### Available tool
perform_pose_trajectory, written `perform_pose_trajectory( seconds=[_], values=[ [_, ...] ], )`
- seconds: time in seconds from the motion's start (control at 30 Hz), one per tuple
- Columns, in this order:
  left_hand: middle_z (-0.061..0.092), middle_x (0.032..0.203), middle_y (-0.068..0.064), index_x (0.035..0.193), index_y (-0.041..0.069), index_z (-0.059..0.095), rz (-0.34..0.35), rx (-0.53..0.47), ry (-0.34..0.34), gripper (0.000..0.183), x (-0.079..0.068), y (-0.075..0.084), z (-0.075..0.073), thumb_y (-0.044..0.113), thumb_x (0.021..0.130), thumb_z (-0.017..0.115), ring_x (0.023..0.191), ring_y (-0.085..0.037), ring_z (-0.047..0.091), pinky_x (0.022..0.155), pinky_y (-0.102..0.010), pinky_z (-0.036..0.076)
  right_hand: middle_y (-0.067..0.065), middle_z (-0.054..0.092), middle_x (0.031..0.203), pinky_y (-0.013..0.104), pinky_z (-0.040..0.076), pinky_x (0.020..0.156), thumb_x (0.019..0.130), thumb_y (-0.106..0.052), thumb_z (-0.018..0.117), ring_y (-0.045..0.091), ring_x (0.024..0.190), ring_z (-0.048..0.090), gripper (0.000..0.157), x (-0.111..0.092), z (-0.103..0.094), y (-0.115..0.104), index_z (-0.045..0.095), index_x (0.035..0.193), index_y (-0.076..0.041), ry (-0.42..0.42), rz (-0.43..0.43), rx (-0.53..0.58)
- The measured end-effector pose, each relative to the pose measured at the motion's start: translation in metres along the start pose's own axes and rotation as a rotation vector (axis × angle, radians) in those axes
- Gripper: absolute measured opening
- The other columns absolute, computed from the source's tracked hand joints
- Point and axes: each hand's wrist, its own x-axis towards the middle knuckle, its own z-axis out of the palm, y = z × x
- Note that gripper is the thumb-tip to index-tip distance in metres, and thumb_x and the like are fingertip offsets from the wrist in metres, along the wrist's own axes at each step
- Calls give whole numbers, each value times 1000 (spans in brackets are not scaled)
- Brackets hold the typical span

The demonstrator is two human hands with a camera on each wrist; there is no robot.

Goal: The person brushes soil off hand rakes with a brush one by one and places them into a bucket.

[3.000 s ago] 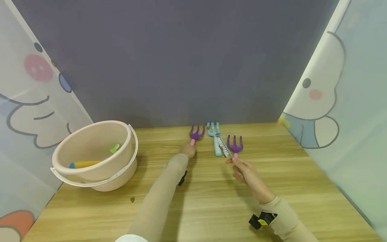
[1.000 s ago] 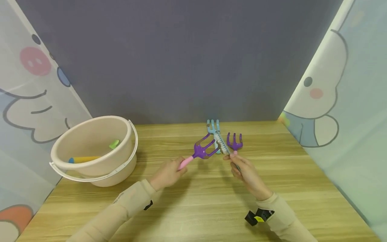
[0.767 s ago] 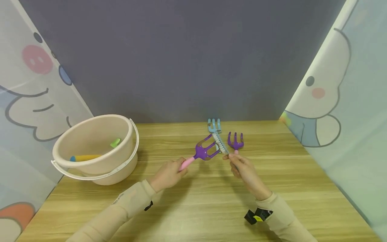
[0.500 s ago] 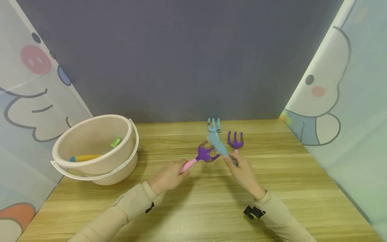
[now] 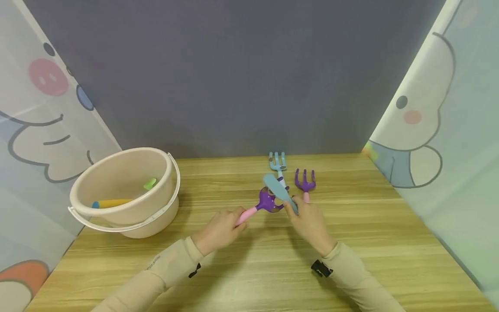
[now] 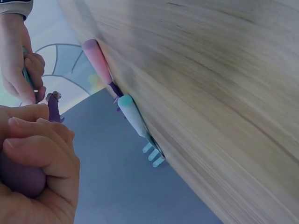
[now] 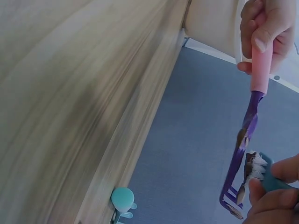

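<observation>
Gripping a purple fork [image 5: 266,200] by the pink handle with the left hand [image 5: 220,229], with fingers curled around it. Held up off the wooden surface [image 5: 249,277], poking out past the left hand, with the prongs toward the right side. Pinching a blue brush [image 5: 277,188] by its near end with the right hand [image 5: 312,225]. Held out past those fingertips, right over the prongs, hiding some of them from above. Turned with white bristles toward the prongs, with brown dirt on them; too close to tell if touching. On the surface just past the brush, a light blue fork [image 5: 277,166]. Just beyond the right hand, another purple fork [image 5: 305,185]. Well apart, at far left, a pale bucket [image 5: 163,186].
</observation>
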Motion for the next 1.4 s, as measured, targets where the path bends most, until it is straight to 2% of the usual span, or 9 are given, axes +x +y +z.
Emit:
perform_pose_trajectory(
  seconds=[0.13,0.33,0.47,0.73,0.83,0.93,1.17,1.27,1.4],
  values=[
    [44,59,4,105,3,56,15,21,18,22,-2,2,1,18,89,58,44,-5,40,37,-16,35,-6,34,47,17,23,34,91,-26,56,6,37,28,23,0,2,0,60,84,-5,14,-37,-91],
    [42,56,7,98,5,57,64,111,94,18,-6,4,3,20,88,60,41,-2,37,35,-14,31,-8,31,46,15,18,31,88,-27,60,3,34,22,26,-2,6,-3,54,71,-9,109,-198,-262],
    [42,54,8,98,4,57,66,136,123,19,-6,4,4,21,89,59,40,-2,35,35,-15,30,-9,31,46,15,16,31,86,-25,62,1,34,19,26,-2,7,-5,52,68,-9,158,-249,-296],
    [43,56,6,97,5,57,56,111,105,16,-6,6,3,19,89,59,41,-2,37,35,-15,30,-9,32,44,15,17,30,85,-23,63,1,33,20,23,-4,7,-6,55,70,-8,163,-247,-282],
    [42,55,7,97,5,57,64,107,108,16,-7,5,4,19,88,59,41,-1,35,34,-14,29,-9,33,46,15,19,31,86,-24,63,2,33,22,24,-5,6,-7,54,70,-8,117,-218,-257],
    [41,54,7,98,4,57,66,93,94,16,-8,4,5,18,88,59,39,-1,33,33,-13,28,-8,33,48,15,21,32,88,-26,61,3,35,24,24,-6,4,-5,54,71,-9,35,-159,-182],
    [42,55,6,101,4,57,28,42,34,19,-9,2,7,18,89,58,40,-1,35,34,-13,30,-4,37,53,18,26,37,92,-26,54,6,42,28,20,-4,-5,1,60,82,-10,-182,64,123],
    [43,56,6,102,4,57,10,46,20,21,-9,3,7,20,89,58,41,-2,37,35,-15,32,-3,37,54,18,26,37,93,-26,52,7,42,28,21,-3,-10,1,61,86,-9,-221,142,215],
    [43,57,5,105,4,56,4,57,19,23,-8,4,7,20,89,58,42,-3,38,37,-17,34,-2,39,55,19,28,37,93,-28,51,8,43,30,24,-2,-13,1,63,95,-7,-216,174,236]
  ],
)
